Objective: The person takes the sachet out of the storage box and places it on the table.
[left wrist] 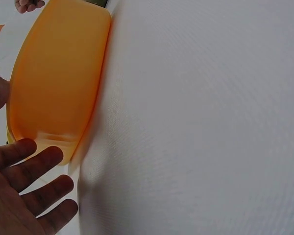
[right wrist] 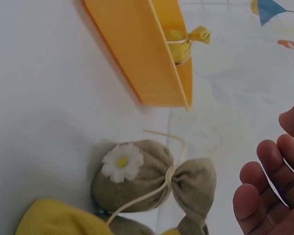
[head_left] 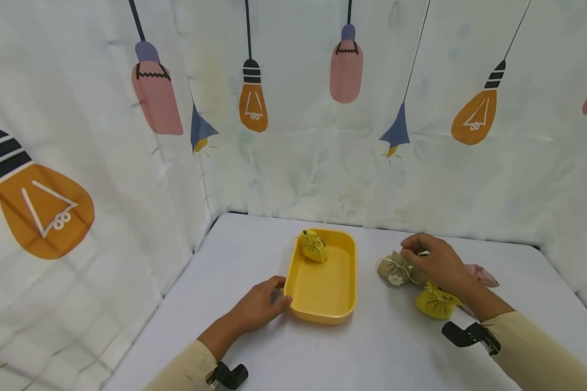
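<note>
My left hand (head_left: 259, 304) rests its thumb and fingertips against the near left corner of a yellow plastic tray (head_left: 323, 316). In the left wrist view its fingers (left wrist: 44, 164) are spread and fairly straight. A small yellow drawstring pouch (head_left: 313, 247) sits in the tray's far left corner. My right hand (head_left: 437, 260) hovers over a group of pouches, fingers loosely bent, holding nothing. Below it lie a grey-beige pouch (right wrist: 130, 178) with a white daisy, another grey-beige pouch partly hidden, a yellow pouch (head_left: 436, 302) and a pink pouch (head_left: 484, 275), half covered by the arm.
A white cloth covers the table (head_left: 372, 353). Behind and to the left hang white curtains (head_left: 293, 168) printed with lamps and bulbs. The pouches lie to the right of the tray, with bare tabletop between them.
</note>
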### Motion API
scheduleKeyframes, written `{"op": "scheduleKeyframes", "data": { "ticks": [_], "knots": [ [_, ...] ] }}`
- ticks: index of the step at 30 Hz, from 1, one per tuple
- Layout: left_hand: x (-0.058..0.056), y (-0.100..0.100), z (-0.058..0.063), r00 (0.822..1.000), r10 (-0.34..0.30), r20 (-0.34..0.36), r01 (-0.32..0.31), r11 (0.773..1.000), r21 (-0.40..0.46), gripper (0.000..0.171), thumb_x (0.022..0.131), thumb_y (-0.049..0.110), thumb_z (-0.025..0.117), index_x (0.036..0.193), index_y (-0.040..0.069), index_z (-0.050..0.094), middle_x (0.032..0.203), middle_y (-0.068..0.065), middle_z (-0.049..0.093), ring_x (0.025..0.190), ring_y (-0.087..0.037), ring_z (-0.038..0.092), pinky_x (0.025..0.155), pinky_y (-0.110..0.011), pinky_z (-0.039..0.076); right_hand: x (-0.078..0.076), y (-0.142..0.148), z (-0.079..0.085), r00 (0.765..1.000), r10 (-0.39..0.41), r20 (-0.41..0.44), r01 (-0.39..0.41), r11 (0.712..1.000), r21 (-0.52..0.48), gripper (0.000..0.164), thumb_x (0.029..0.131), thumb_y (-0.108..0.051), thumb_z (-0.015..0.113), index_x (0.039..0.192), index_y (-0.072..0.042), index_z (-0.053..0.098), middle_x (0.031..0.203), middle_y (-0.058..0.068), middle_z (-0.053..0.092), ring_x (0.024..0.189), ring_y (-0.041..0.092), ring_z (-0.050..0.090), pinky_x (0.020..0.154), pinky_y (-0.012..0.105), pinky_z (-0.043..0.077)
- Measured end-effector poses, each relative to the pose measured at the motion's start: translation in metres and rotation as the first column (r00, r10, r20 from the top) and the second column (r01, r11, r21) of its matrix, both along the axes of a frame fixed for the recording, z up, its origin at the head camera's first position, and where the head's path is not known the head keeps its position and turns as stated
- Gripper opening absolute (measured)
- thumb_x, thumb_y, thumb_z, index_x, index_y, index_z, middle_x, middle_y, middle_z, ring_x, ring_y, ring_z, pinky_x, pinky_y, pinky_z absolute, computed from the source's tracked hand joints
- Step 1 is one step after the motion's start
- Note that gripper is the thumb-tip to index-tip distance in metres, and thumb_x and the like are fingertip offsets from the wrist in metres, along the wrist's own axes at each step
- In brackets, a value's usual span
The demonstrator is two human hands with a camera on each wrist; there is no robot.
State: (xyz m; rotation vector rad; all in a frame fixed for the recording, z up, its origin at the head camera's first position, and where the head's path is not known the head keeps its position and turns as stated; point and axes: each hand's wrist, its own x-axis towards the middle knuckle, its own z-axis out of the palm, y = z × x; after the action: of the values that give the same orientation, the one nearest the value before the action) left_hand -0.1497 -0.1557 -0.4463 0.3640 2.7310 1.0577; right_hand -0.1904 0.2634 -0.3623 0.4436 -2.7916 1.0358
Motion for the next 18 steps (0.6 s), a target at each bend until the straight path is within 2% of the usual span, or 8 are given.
{"op": "scheduleKeyframes", "data": {
  "ticks": [9, 18],
  "knots": [
    [0.000, 0.000, 0.000, 1.000, -0.003, 0.003, 0.003, 1.000, 0.000, 0.055, 0.100, 0.045, 0.063, 0.144, 0.012, 0.052, 0.140, -0.003, 0.059, 0.136, -0.029, 0.049, 0.112, -0.059, 0.037, -0.009, -0.027, 0.001, 1.000, -0.006, 0.018, 0.006, 1.000, -0.015, 0.022, 0.099, -0.024, 0.070, 0.115, -0.009, 0.067, 0.100, 0.002, 0.070, 0.097, 0.023, 0.064, 0.083, 0.044, 0.052],
    [0.001, 0.001, 0.000, 1.000, 0.004, 0.001, -0.004, 1.000, -0.011, 0.056, 0.101, 0.046, 0.063, 0.144, 0.013, 0.052, 0.141, -0.003, 0.058, 0.137, -0.030, 0.049, 0.112, -0.059, 0.037, -0.021, -0.044, -0.007, 0.999, -0.009, 0.045, 0.010, 1.000, -0.029, 0.022, 0.098, -0.026, 0.070, 0.114, -0.011, 0.068, 0.099, 0.001, 0.069, 0.095, 0.023, 0.064, 0.082, 0.042, 0.052]
  ]
}}
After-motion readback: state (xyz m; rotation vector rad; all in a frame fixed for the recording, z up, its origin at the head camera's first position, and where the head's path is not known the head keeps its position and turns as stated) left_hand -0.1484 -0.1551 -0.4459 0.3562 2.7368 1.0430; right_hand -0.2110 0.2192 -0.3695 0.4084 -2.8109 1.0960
